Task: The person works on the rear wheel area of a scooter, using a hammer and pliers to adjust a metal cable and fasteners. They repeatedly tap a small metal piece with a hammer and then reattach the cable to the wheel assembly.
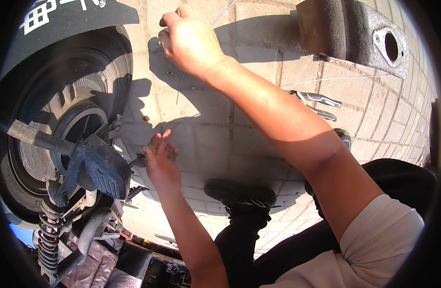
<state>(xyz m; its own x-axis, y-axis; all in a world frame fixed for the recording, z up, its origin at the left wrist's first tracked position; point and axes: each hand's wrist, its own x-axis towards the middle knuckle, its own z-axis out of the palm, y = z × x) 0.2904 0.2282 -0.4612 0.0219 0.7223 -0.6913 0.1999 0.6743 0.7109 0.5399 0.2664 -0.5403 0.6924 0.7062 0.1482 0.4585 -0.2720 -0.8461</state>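
My right hand (186, 39) is raised over the paving at the top centre, its fingers curled. A thin metal wire (224, 12) runs behind it and comes out below; whether the fingers grip it is unclear. Lower down, my left hand (163, 153) is beside a dark lever-like part (138, 161) at the wheel, palm up with fingers bent; whether it grips anything cannot be told. Another length of thin wire (332, 78) crosses the ground under my right forearm towards the left hand. Near that forearm lie pliers with dark-and-grey handles (319, 99).
A vehicle wheel with a black tyre (123, 61), a black mudguard (80, 21) bearing writing and a coil spring (48, 241) fill the left. A weathered metal housing (335, 28) stands at the upper right. My black shoe (242, 194) is below centre.
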